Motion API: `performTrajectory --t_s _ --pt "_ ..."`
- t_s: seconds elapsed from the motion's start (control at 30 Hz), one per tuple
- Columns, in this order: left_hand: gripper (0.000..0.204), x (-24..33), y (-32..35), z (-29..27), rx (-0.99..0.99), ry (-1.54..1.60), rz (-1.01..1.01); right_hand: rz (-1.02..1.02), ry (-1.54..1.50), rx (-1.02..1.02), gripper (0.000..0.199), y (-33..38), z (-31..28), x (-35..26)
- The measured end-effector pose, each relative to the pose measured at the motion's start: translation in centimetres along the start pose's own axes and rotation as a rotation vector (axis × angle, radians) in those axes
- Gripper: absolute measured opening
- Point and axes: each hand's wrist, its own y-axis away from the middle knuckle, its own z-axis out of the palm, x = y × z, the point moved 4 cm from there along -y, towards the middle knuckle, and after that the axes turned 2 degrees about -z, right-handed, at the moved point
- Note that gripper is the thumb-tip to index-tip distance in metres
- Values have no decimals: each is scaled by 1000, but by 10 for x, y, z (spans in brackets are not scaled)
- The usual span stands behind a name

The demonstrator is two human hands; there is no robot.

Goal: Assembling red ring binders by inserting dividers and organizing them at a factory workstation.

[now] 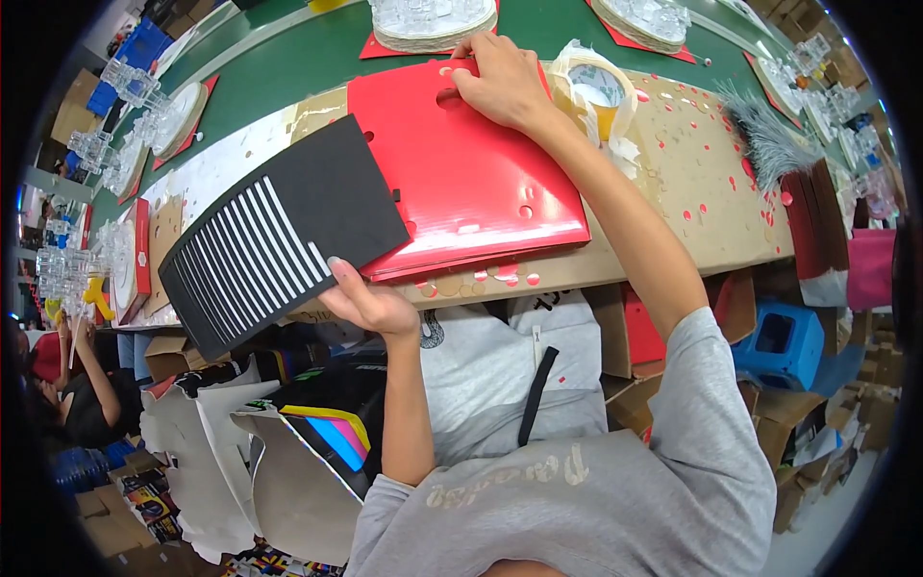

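Observation:
My left hand [370, 303] holds a black sheet [279, 231] by its near corner; the sheet carries a block of white foam strips and lies tilted over the left part of a stack of red cards [471, 183]. My right hand [500, 82] presses on the far top edge of the red stack, fingers next to a punched hole. The stack lies on a cardboard-covered bench top [692, 202]. A roll of tape [601, 91] sits just right of my right wrist.
Round trays of clear plastic parts [433, 19] line a green belt [298, 58] beyond the bench. A bundle of grey strips [769, 144] lies at right. A blue stool [781, 344], cardboard boxes and printed sheets [317, 433] are below. Another person [77, 385] sits at left.

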Motion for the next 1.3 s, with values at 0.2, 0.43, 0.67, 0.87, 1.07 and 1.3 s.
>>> performTrajectory --t_s 0.2,0.43,0.67,0.87,1.07,1.3 --pt "48 -5 6 -6 42 -28 141 -169 64 -80 45 -23 -42 -19" --pt "41 -7 -2 -15 153 243 43 -247 121 -9 37 -16 -105 -65" --pt "36 -6 -14 -19 279 254 -54 -340 251 343 30 -23 -188 -34" --pt "36 -15 -7 -16 179 268 -59 299 184 -45 54 2 -260 166" --pt "39 -5 -5 -21 174 202 -36 272 315 -146 54 99 -194 273" --pt "30 39 4 12 -18 37 -135 -218 422 360 34 96 -154 154"
